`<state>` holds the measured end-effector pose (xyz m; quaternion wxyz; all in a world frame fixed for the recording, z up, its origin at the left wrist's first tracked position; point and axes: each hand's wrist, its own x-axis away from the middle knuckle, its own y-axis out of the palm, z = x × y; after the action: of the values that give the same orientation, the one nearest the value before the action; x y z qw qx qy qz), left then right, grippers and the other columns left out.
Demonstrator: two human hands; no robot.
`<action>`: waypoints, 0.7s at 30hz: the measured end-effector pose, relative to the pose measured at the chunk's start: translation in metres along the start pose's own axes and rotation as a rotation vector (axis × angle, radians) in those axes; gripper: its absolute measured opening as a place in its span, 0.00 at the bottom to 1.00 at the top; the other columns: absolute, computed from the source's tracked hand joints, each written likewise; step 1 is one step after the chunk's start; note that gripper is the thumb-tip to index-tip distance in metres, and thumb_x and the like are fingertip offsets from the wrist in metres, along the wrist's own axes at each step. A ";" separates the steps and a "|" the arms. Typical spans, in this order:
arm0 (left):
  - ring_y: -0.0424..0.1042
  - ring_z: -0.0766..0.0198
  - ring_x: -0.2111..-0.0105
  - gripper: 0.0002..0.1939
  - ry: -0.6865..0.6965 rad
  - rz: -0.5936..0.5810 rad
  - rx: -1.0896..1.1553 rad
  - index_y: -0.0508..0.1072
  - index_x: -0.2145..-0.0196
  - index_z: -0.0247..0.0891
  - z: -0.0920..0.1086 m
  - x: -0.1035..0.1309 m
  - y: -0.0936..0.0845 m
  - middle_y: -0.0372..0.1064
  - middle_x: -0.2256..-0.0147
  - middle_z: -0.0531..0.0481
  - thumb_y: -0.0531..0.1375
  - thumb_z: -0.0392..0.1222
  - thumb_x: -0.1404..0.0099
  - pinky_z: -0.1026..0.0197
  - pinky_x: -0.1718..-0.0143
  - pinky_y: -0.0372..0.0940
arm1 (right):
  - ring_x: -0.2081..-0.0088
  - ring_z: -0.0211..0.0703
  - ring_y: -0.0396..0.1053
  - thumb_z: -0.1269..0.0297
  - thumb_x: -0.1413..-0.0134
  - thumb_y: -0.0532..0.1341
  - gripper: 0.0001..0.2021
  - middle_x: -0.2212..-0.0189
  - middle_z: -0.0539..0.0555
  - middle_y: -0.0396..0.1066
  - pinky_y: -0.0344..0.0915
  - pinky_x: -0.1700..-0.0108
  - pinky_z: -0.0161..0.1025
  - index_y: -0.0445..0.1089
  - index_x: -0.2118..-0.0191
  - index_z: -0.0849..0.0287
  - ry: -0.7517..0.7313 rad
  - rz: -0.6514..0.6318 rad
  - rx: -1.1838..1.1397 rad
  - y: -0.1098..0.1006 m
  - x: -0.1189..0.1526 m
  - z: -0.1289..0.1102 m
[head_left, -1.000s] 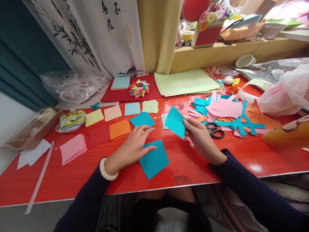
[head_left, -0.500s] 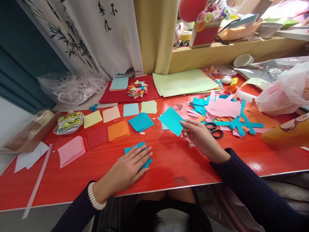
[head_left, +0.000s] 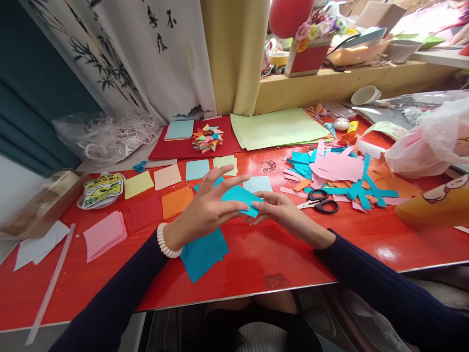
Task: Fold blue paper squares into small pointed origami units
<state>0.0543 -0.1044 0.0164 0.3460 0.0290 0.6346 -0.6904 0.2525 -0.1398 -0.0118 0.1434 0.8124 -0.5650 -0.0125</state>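
Observation:
My right hand (head_left: 276,209) pinches the right corner of a blue square of paper (head_left: 240,195), holding it above the table. My left hand (head_left: 216,203) reaches over the same square with its fingers spread apart. Its thumb lies along the paper's near edge; whether it presses on it I cannot tell. Below my left wrist, a fanned blue paper stack (head_left: 205,254) rests on the table. Part of another blue pile is hidden behind my left hand. Light blue paper (head_left: 258,184) lies just beyond my right hand.
Black-handled scissors (head_left: 322,201) lie right of my right hand, beside a heap of paper scraps (head_left: 339,166). Orange squares (head_left: 176,203), red squares (head_left: 145,213) and pink squares (head_left: 105,236) lie to the left. A folded paper ring (head_left: 207,139) sits on red card farther back.
My left hand has lifted off the near blue stack and moved up and right to the held square. My right hand has brought that square left and slightly down.

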 end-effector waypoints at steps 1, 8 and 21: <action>0.42 0.54 0.39 0.07 -0.067 0.039 0.031 0.73 0.66 0.47 0.000 0.000 0.002 0.53 0.43 0.56 0.54 0.41 0.35 0.45 0.41 0.47 | 0.70 0.37 0.72 0.61 0.50 0.61 0.11 0.68 0.52 0.72 0.69 0.63 0.39 0.64 0.62 0.59 -0.020 -0.005 -0.001 0.000 -0.005 -0.001; 0.63 0.59 0.50 0.08 -0.576 0.248 0.394 0.69 0.69 0.39 0.002 0.007 0.020 0.63 0.51 0.48 0.55 0.45 0.36 0.55 0.51 0.61 | 0.61 0.40 0.70 0.61 0.45 0.57 0.11 0.60 0.55 0.70 0.66 0.54 0.44 0.64 0.57 0.59 -0.134 -0.120 0.198 0.002 -0.021 0.004; 0.66 0.63 0.58 0.17 -0.838 0.253 0.646 0.65 0.56 0.42 0.011 0.010 0.031 0.66 0.60 0.50 0.61 0.47 0.42 0.64 0.65 0.64 | 0.71 0.39 0.70 0.55 0.44 0.56 0.11 0.74 0.50 0.68 0.67 0.66 0.39 0.64 0.65 0.60 -0.156 -0.026 0.362 0.007 -0.011 0.013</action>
<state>0.0672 -0.1170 -0.0130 0.6233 -0.0676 0.1893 -0.7557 0.2403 -0.1348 -0.0243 -0.0494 0.8286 -0.5571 0.0242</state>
